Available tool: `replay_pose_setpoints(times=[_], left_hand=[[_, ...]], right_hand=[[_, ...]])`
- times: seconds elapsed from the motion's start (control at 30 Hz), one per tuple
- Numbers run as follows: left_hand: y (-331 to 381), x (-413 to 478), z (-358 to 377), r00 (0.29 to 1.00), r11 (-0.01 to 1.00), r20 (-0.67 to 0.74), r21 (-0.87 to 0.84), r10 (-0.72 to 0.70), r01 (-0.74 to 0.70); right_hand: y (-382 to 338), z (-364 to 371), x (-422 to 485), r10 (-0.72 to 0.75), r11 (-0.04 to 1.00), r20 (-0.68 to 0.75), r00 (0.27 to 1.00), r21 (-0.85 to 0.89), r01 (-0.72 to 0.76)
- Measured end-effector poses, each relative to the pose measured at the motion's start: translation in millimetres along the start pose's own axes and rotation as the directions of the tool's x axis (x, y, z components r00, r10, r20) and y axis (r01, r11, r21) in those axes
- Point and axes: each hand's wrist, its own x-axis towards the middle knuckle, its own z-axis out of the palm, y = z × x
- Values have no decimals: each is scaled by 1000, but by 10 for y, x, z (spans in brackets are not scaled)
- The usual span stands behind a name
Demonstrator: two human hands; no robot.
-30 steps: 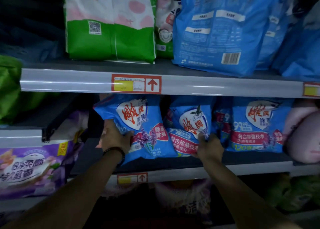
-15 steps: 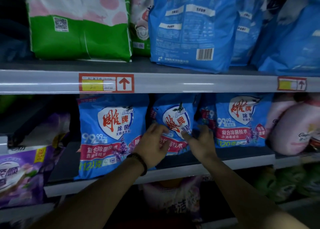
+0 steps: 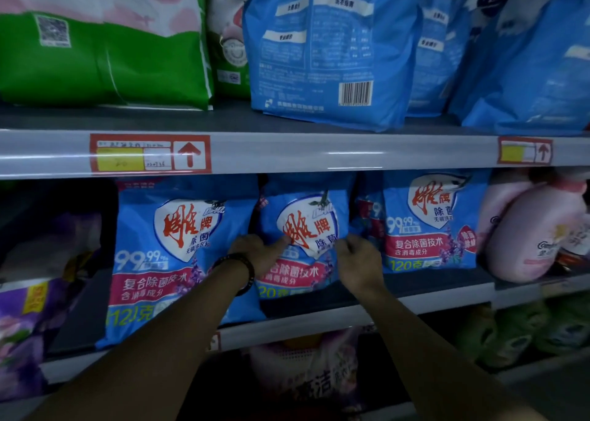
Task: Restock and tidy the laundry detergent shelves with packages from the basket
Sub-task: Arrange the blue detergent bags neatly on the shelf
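Note:
Three blue detergent bags stand in a row on the middle shelf (image 3: 415, 288). The left blue bag (image 3: 178, 254) is upright at the shelf's front edge. The middle blue bag (image 3: 306, 216) sits further back, and the right blue bag (image 3: 427, 229) stands beside it. My left hand (image 3: 258, 251), with a dark bracelet at the wrist, pinches the middle bag's front. At that bag's right edge, my right hand (image 3: 357, 258) has its fingers curled on the wrapper. The basket is out of view.
Above the price rail (image 3: 287, 152), a green-and-white bag (image 3: 95, 53) and large blue bags (image 3: 319, 53) fill the top shelf. Pink packs (image 3: 523, 235) lie right of the blue row, purple bags (image 3: 25, 325) to the left. More bags (image 3: 306, 379) sit on the shelf below.
My left hand let go of the left blue bag, which now stands upright, and moved right onto the middle bag. My right hand rose to that bag's right edge. The view came closer.

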Motion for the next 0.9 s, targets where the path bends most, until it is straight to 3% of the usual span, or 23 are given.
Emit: replay_pose_setpoints(times=[0.1, 0.23, 0.3, 0.4, 0.47, 0.53, 0.6, 0.7, 0.83, 0.9], left_hand=[[-24, 25, 24, 995, 979, 93, -196, -40, 58], [-34, 25, 142, 991, 851, 97, -524, 89, -25], [-101, 57, 161, 988, 722, 13, -684, 155, -104], [-223, 66, 227, 986, 425, -67, -896, 155, -128], [-277, 72, 273, 983, 345, -88, -928, 163, -141], [-299, 96, 287, 978, 399, -97, -902, 183, -164], [-342, 136, 293, 965, 520, -55, -834, 258, -186], [-351, 168, 311, 963, 660, -14, -725, 270, -196], [-253, 157, 407, 961, 719, -176, -637, 214, -277], [-229, 168, 496, 947, 674, -263, -668, 184, -316]], right_hand=[[117, 79, -266, 45, 992, -154, 987, 123, -26], [134, 56, -432, 35, 980, -256, 966, 197, 17], [126, 28, -458, -13, 984, -305, 952, 165, 66], [45, -7, -446, -20, 976, -370, 929, 193, 98], [11, -5, -382, -35, 962, -378, 925, 237, 133], [56, 32, -334, -74, 967, -281, 957, 213, 138], [129, 78, -382, -103, 987, -198, 975, 99, 124], [173, 94, -524, -150, 987, -233, 961, 26, 161], [171, 149, -625, -102, 994, -243, 965, 22, 111], [193, 213, -674, -155, 987, -216, 964, 7, 160]])
